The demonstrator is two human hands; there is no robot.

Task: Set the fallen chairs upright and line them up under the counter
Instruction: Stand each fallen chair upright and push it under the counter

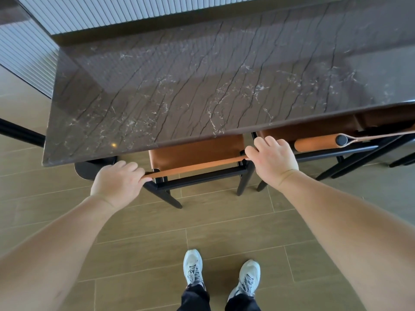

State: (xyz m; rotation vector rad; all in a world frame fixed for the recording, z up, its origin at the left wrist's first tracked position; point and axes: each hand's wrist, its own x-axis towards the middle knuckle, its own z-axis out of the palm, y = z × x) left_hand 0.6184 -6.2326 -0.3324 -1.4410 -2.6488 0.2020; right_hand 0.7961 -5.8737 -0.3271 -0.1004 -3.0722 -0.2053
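Standing at a dark marble counter (202, 81), looking down on an upright chair (197, 158) with tan leather seat and black frame, its seat pushed partly under the counter's near edge. Gripping the chair's tan leather back strap (195, 166) at both ends: left hand (116, 185) curled round the strap's left end by the black post, fingers folded tight over it, knuckles up; right hand (272, 159) curled round the right end, fingers wrapped over the top of the frame corner. Just to the right, a second chair (318, 142) of the same tan leather and black frame, also upright and tucked under the counter, its rolled backrest with a dark round end cap pointing along the counter edge, close beside the right hand but not clearly touching it. Below the counter's left corner, a black round pedestal base (94, 168) on the floor. Underfoot, tan wood-look tiles (224, 232) and a pair of pale grey trainers (221, 277) with dark trouser cuffs. Behind the counter, a ribbed pale wall panel (112, 12).
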